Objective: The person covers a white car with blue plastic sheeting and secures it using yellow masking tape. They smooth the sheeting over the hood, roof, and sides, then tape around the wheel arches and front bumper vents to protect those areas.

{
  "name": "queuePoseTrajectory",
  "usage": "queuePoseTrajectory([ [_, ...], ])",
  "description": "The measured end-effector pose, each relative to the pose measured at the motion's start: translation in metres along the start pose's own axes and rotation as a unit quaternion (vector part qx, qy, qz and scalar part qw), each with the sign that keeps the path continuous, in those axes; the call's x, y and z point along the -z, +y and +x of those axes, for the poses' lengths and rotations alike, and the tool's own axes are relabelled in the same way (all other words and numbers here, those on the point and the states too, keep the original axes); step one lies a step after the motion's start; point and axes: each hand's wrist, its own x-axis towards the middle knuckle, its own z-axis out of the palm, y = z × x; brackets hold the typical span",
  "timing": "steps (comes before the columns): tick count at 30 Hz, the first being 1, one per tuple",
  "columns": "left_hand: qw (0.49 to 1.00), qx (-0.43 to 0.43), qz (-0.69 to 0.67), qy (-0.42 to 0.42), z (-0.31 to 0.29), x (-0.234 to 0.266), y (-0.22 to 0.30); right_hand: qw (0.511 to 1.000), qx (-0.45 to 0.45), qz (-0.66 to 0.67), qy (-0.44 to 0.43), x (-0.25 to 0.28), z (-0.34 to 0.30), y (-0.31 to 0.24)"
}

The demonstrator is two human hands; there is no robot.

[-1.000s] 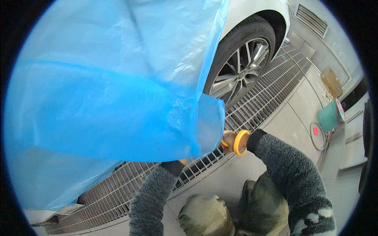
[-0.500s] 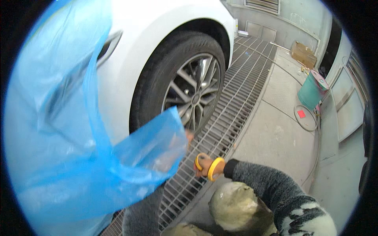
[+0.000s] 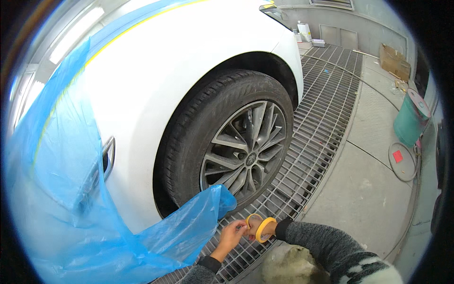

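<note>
Low in front of the wheel, my two hands are close together. My right hand [image 3: 255,229] grips a roll of yellow masking tape [image 3: 249,219]. A second yellow tape roll [image 3: 263,233] encircles that hand near the wrist. My left hand [image 3: 231,237] pinches at the edge of the gripped roll; how much tape is between its fingertips is too small to see. Just beyond my left hand, a loose corner of blue plastic film [image 3: 189,236] hangs over the lower tyre. The film covers the left part of the white car [image 3: 142,80], with a yellow tape line along its upper edge.
The wheel [image 3: 250,156] stands beside a metal floor grating [image 3: 326,94]. Off to the right are a teal drum [image 3: 411,118], a coiled hose [image 3: 402,173] with a red piece inside its loop, and a cardboard box [image 3: 395,62]. My knee [image 3: 293,265] shows below my right arm.
My left hand has come out from behind the blue film and reached the tape roll in my right hand. The film corner has dropped and folded over. The view has shifted.
</note>
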Motion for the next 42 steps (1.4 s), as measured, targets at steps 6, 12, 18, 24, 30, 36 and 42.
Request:
queuePoseTrajectory([
  [6,0.998,-0.038,-0.031,0.048,0.016,0.004,0.051,0.976,0.018,-0.215,0.030,0.049,-0.007,-0.044],
  [12,0.983,-0.081,-0.098,0.131,0.036,0.004,0.074,0.956,-0.092,-0.270,0.064,0.058,-0.016,-0.109],
  [18,0.981,-0.125,-0.099,0.113,0.031,-0.008,0.075,0.942,-0.161,-0.280,0.089,0.046,-0.048,-0.131],
  [24,0.973,-0.144,-0.101,0.147,0.027,-0.009,0.065,0.955,-0.134,-0.220,0.149,0.024,-0.046,-0.136],
  [30,0.971,-0.159,-0.068,0.163,0.014,0.005,0.045,0.964,-0.085,-0.212,0.138,-0.001,-0.026,-0.131],
  [36,0.984,-0.125,-0.042,0.119,-0.002,0.019,0.029,0.974,-0.119,-0.169,0.098,-0.019,-0.009,-0.121],
  [42,0.990,-0.091,-0.043,0.098,-0.012,0.024,0.017,0.988,-0.063,-0.135,0.041,-0.033,0.001,-0.105],
])
